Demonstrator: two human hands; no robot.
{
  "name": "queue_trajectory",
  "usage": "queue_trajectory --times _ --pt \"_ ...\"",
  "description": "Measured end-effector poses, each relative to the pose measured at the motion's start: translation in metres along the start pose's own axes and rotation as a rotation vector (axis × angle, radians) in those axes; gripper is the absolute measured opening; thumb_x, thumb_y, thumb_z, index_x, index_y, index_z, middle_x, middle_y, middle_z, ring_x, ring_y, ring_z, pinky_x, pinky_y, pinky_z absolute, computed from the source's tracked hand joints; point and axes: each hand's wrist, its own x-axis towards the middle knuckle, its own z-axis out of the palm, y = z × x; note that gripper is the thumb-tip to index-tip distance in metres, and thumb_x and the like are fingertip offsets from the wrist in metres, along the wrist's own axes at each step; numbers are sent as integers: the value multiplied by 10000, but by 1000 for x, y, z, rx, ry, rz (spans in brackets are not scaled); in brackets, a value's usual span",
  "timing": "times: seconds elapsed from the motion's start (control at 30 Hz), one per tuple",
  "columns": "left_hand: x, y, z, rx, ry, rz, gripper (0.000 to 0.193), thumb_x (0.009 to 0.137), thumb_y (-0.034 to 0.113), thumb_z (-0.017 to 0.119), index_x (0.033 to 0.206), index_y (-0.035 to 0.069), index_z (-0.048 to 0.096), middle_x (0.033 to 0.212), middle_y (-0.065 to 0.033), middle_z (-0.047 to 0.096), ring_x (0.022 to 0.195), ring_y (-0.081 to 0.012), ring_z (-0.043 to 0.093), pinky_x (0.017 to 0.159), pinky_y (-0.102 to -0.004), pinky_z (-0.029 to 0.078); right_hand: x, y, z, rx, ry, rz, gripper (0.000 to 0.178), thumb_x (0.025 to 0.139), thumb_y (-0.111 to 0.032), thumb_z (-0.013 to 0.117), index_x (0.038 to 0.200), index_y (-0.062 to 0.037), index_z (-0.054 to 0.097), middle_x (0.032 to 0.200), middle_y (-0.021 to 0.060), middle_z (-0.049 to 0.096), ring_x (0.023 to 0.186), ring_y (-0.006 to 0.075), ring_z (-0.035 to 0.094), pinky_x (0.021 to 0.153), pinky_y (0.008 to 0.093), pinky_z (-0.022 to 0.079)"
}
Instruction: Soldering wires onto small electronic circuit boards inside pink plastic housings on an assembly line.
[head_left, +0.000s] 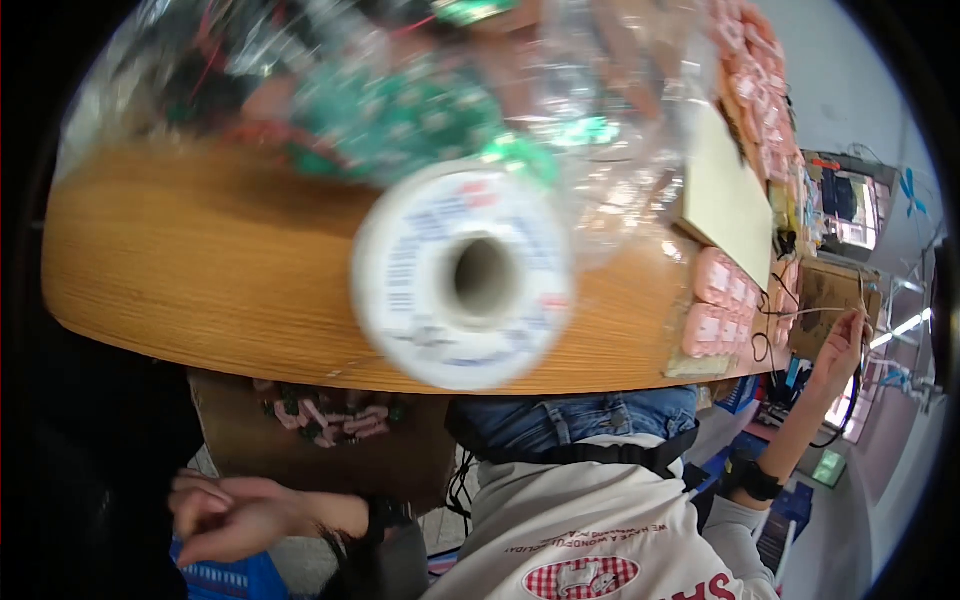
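Note:
My left hand (215, 515) hangs off the table's near left side, beside a cardboard box. Its fingers curl loosely, the thumb stands apart from them, and nothing shows between them. Far to the right, my raised right hand (840, 350) is closed on a thin tool with a black cord (852, 405) running down from it. Hand and tool are too small to make out the tool's kind. A large white spool (400, 280) with a printed face and a hole through its middle stands at the table's front edge, away from both hands.
The wooden table (200, 250) has a curved front edge. Clear plastic bags (610, 150) with green parts (400, 115) lie behind the spool, blurred. Pink blocks (715, 305) and a pale board (735, 195) stand right. A cardboard box (300, 440) with pink pieces sits below.

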Motion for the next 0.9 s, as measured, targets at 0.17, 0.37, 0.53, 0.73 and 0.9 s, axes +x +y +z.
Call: queue_trajectory --times 0.17,0.37,0.53,0.73,0.9 --pt "-44 70 18 -201 -44 14 370 970 283 246 807 9 433 544 3 258 515 -105 247 542 -252 259 -51 19 49 5 -16 -135 171 846 2 531 983 -89 488 953 124 593 878 173 584 795 262 483" --pt "-89 170 58 -534 -879 -76 154 835 77 496 917 -40 556 737 -113 536 655 -200 506 637 -307 402 -95 21 89 118 51 -87 235 845 20 524 1009 -120 431 922 26 490 853 117 526 787 244 444" --pt "-157 255 122 -645 -1530 224 350 803 90 592 1136 12 517 1003 -174 582 914 -280 559 784 -325 429 -118 13 97 166 5 -11 352 732 145 575 916 -87 384 732 -4 373 679 67 416 612 194 358" --pt "-232 311 132 -770 -2069 -351 243 849 72 535 1080 5 503 774 -116 612 700 -177 601 638 -267 464 -137 8 42 101 26 2 377 728 134 596 918 -82 352 738 45 456 693 100 521 618 209 418" --pt "-259 329 130 -620 -2048 -520 83 839 31 544 895 -24 570 688 -52 587 641 -83 570 575 -202 455 -135 16 1 94 -18 -90 271 779 36 584 919 -52 370 797 78 430 685 148 513 658 266 440"
